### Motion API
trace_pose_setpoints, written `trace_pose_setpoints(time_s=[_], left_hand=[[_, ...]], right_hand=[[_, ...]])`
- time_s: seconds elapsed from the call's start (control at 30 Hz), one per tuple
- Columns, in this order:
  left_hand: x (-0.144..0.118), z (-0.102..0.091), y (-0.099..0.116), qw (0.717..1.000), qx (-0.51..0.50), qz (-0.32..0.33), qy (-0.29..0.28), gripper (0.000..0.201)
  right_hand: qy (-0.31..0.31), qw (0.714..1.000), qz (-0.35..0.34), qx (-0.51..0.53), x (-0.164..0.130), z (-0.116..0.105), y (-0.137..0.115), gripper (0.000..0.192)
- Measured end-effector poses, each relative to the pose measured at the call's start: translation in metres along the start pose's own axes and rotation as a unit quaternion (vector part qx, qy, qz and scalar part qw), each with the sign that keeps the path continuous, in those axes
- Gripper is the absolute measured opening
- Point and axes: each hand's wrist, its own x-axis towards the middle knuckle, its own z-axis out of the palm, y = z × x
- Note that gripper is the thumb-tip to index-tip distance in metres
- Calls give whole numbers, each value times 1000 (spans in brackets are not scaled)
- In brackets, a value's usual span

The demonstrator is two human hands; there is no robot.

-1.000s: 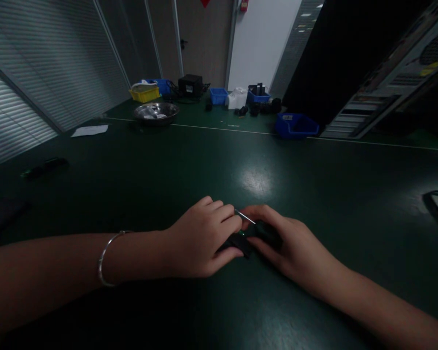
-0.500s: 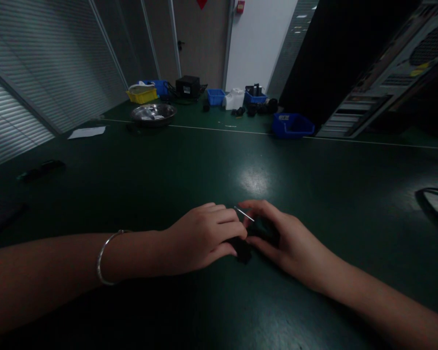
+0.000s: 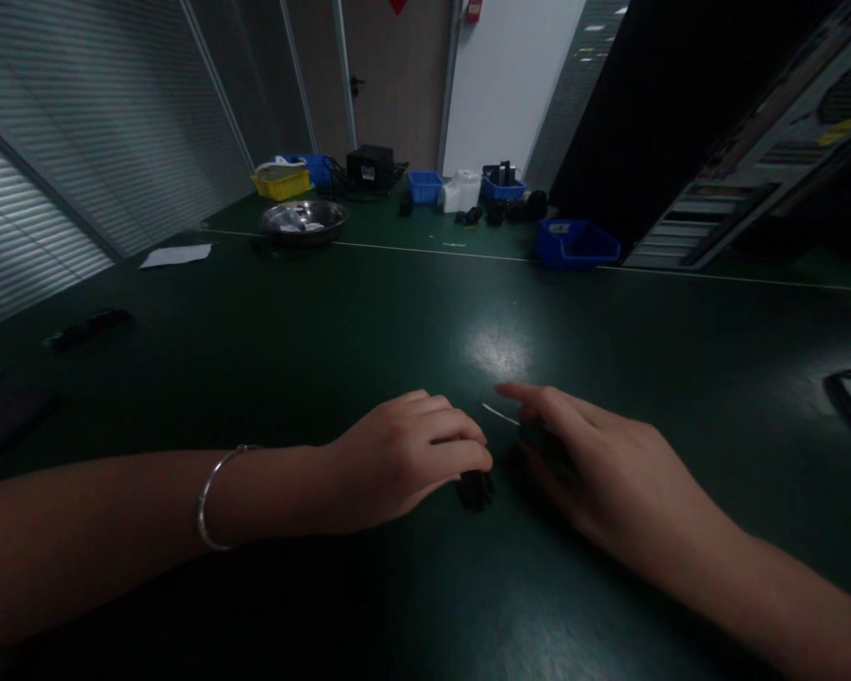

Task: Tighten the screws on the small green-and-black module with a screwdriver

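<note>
My left hand [image 3: 415,459] is curled, its fingers closed over a small black part [image 3: 477,492] low over the green table. Only that part's front end shows below the fingertips, so its kind is unclear. In my right hand [image 3: 602,463] lies a screwdriver [image 3: 500,415], its dark handle mostly hidden in the palm. The thin metal shaft points left toward my left fingers, apart from the black part. My right index finger is stretched out above the shaft. A silver bangle [image 3: 204,501] circles my left wrist.
A steel bowl [image 3: 303,238] holds small pale items at the back left. Farther back are a yellow bin [image 3: 282,186], a black box [image 3: 370,168] and blue bins. An open blue bin [image 3: 578,248] stands back right. A dark object [image 3: 89,328] lies left; a black cable [image 3: 847,407] lies right.
My right hand has moved right, carrying the screwdriver away from the black part. My left hand has stayed nearly in place on that part. The view has shifted slightly.
</note>
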Motion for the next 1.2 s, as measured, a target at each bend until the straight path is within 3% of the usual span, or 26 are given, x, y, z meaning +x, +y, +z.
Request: trace_pose_setpoints(time_s=[0.13,0.3,0.43,0.7,0.83,1.0,1.2], left_hand=[[-1,0,-1,1000,-13,-26,-2,22],[-2,1,-3,998,-45,-37,-10,25],[-3,1,-5,998,-49,-40,-25,31],[0,-9,3,993,-91,-71,-37,22],[-2,-8,4,986,-118,-79,-82,46],[-3,-3,-2,966,-225,-114,-63,38],[-1,-3,-7,908,-381,-176,8,42]], right_hand=[[-33,998,-17,-41,-3,5,0,50],[-64,991,45,109,-1,0,2,53],[-39,983,71,165,3,-7,6,43],[-79,982,35,166,1,2,12,50],[-90,983,48,150,0,6,12,49],[-94,980,52,167,1,2,12,45],[-114,970,18,213,2,-2,8,53]])
